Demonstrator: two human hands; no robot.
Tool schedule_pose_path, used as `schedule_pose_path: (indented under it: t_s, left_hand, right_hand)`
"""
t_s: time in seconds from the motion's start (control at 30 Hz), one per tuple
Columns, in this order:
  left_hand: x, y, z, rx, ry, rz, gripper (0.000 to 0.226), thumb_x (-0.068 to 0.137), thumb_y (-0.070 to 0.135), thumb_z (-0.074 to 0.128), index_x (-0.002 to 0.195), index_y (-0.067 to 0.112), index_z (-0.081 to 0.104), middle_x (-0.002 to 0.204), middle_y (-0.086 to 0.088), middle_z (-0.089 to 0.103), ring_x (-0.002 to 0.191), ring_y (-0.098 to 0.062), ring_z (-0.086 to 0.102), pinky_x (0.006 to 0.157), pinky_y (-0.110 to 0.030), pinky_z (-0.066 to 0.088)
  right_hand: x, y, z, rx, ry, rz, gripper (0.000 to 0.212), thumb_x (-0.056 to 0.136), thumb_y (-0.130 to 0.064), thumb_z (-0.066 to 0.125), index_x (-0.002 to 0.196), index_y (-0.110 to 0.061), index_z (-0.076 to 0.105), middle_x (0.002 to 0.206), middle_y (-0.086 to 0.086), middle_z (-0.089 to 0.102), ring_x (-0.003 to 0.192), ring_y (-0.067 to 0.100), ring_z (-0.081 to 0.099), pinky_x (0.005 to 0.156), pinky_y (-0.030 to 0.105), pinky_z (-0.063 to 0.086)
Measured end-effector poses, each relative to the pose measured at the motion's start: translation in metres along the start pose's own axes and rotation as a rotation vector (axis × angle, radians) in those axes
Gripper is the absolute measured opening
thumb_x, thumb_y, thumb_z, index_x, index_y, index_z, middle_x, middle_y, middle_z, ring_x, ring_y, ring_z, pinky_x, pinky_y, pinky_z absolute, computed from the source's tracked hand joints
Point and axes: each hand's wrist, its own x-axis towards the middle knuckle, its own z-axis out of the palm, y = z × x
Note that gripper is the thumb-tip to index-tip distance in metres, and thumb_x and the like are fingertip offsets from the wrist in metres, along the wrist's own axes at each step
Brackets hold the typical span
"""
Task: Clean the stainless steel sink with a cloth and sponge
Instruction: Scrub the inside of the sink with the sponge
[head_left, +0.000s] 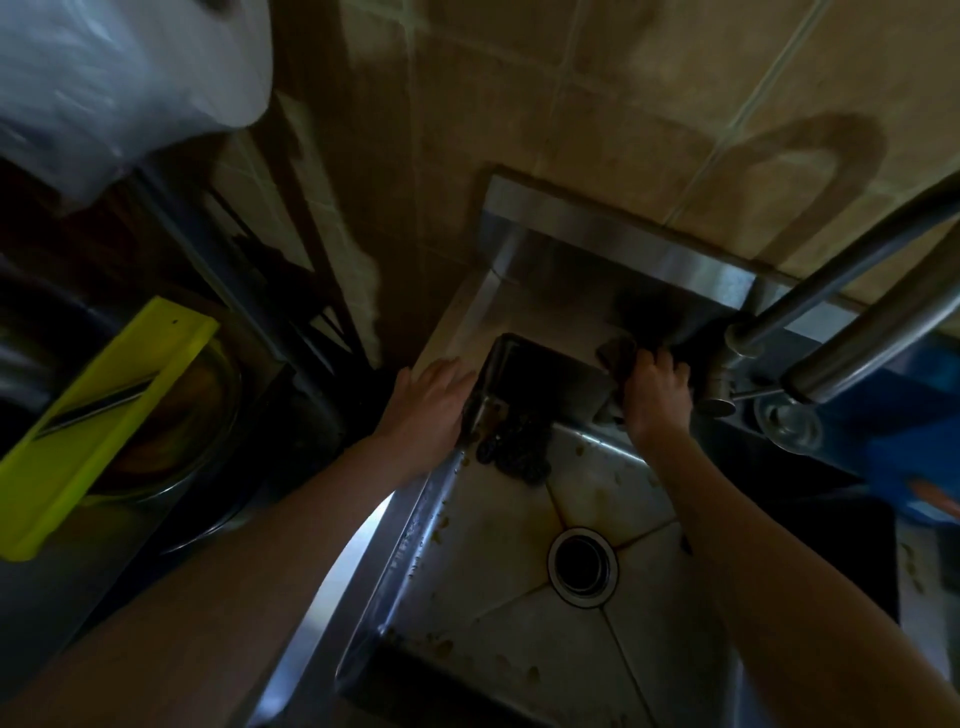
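Note:
The stainless steel sink (493, 551) fills the lower middle, with brown stains on its floor and a round drain (582, 566). My right hand (657, 395) grips a dark cloth (618, 356) at the sink's far rim, just left of the tap base. My left hand (431, 402) lies flat with fingers spread on the sink's left rim, against a dark metal tray (540, 379) that leans in the far end of the basin. A dark crumpled scourer or rag (517, 457) lies at the tray's foot.
A curved steel faucet (857, 322) arches in from the right above the sink. A yellow-green slicer (98, 421) rests over a metal bowl (171, 452) at left. A plastic-wrapped white roll (119, 78) hangs top left. Blue items (914, 457) sit at right.

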Motion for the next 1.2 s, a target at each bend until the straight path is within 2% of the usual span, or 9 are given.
schedule_pose_path:
  t_s: [0.1,0.2,0.33,0.47,0.7,0.83,1.1,1.2]
  left_hand:
    - [-0.018,-0.011,-0.002,0.017,-0.018,-0.038,0.058,0.089,0.02,0.053,0.142,0.025,0.029,0.153,-0.001,0.021,0.139,-0.022,0.022,0.106,-0.048,0.022]
    - [-0.036,-0.021,-0.006,0.074,-0.049,-0.061,0.062,0.092,0.023,0.049,0.147,0.026,0.019,0.154,-0.002,0.017,0.142,-0.022,0.016,0.109,-0.046,0.018]
    - [-0.057,-0.035,-0.004,0.104,-0.087,-0.092,0.057,0.096,0.022,0.042,0.147,0.024,0.017,0.157,-0.002,0.011,0.143,-0.024,0.013,0.11,-0.048,0.018]
    - [-0.075,-0.042,0.0,0.096,-0.085,-0.117,0.053,0.097,0.023,0.04,0.146,0.022,0.021,0.157,-0.003,0.014,0.143,-0.026,0.016,0.109,-0.048,0.02]
    - [-0.1,-0.042,0.006,0.077,-0.052,-0.147,0.051,0.098,0.025,0.039,0.146,0.023,0.022,0.155,-0.004,0.019,0.14,-0.025,0.022,0.107,-0.045,0.023]
    - [-0.12,-0.04,0.007,0.021,-0.033,-0.17,0.051,0.097,0.025,0.04,0.146,0.023,0.023,0.155,-0.003,0.02,0.14,-0.024,0.023,0.106,-0.043,0.025]
    - [-0.163,-0.039,0.01,-0.093,-0.012,-0.277,0.048,0.095,0.026,0.044,0.141,0.027,0.034,0.152,0.001,0.029,0.137,-0.02,0.031,0.104,-0.04,0.028]
    - [-0.178,-0.042,0.014,-0.132,0.015,-0.309,0.044,0.095,0.026,0.043,0.139,0.027,0.039,0.149,-0.001,0.034,0.135,-0.022,0.035,0.101,-0.041,0.03]
  right_hand:
    - [0.001,-0.013,-0.003,0.077,0.004,-0.019,0.048,0.084,-0.003,0.059,0.13,-0.002,0.045,0.136,0.022,0.04,0.12,0.043,0.039,0.097,0.049,0.039]
    - [0.003,-0.042,0.004,0.141,-0.01,-0.19,0.044,0.091,-0.005,0.046,0.134,-0.008,0.046,0.136,0.021,0.044,0.119,0.042,0.042,0.1,0.047,0.038]
    - [0.002,-0.1,0.014,0.277,-0.09,-0.393,0.037,0.093,-0.009,0.044,0.128,-0.016,0.054,0.132,0.014,0.051,0.119,0.036,0.048,0.104,0.047,0.039]
    - [-0.009,-0.133,0.021,0.326,-0.084,-0.447,0.033,0.093,-0.006,0.043,0.121,-0.016,0.058,0.128,0.008,0.053,0.117,0.029,0.049,0.103,0.042,0.042]
    - [-0.034,-0.131,0.028,0.341,-0.064,-0.484,0.035,0.091,-0.002,0.046,0.12,-0.014,0.061,0.126,0.009,0.058,0.115,0.031,0.051,0.102,0.041,0.043]
    - [-0.073,-0.129,0.033,0.38,-0.076,-0.549,0.038,0.089,0.001,0.047,0.121,-0.015,0.062,0.135,0.006,0.054,0.111,0.032,0.051,0.1,0.039,0.045]
    - [-0.156,-0.124,0.035,0.424,-0.156,-0.649,0.038,0.088,0.003,0.052,0.123,-0.007,0.061,0.14,0.01,0.05,0.12,0.034,0.044,0.106,0.033,0.034]
    - [-0.181,-0.122,0.038,0.435,-0.184,-0.691,0.039,0.086,0.005,0.052,0.122,-0.006,0.062,0.139,0.011,0.051,0.116,0.035,0.046,0.104,0.037,0.038]
